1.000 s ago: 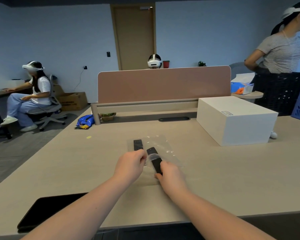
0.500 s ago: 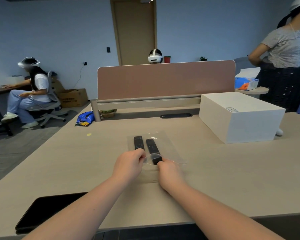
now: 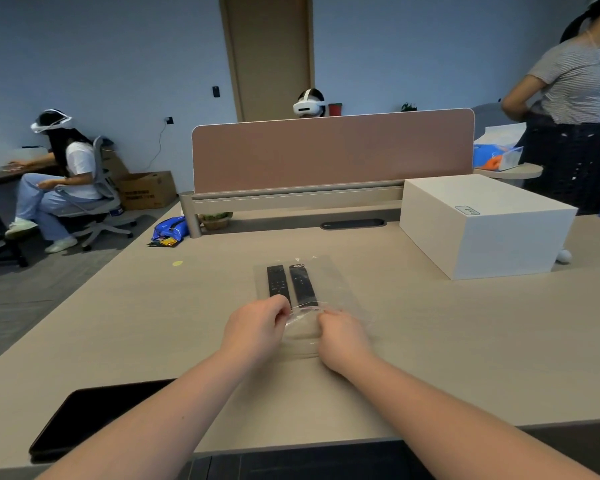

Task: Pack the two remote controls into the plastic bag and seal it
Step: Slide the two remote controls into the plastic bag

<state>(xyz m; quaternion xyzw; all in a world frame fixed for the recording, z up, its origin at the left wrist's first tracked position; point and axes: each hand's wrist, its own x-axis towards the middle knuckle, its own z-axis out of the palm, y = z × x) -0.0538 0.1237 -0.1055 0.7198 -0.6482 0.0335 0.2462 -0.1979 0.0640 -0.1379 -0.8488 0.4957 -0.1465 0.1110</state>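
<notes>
A clear plastic bag (image 3: 329,282) lies flat on the beige table (image 3: 465,341), its mouth towards me. Two black remote controls lie side by side inside it: the left remote (image 3: 276,280) and the right remote (image 3: 302,285). My left hand (image 3: 257,327) pinches the near left edge of the bag's mouth. My right hand (image 3: 342,336) is closed on the near right part of the mouth. The bag's opening flap bulges up between my hands.
A large white box (image 3: 482,223) stands to the right rear. A black tablet (image 3: 90,414) lies at the near left table edge. A pink divider panel (image 3: 329,150) closes the table's far side. People sit and stand around the room.
The right remote has slid fully into the bag beside the left one. My right hand has let go of it and moved back to the bag's mouth.
</notes>
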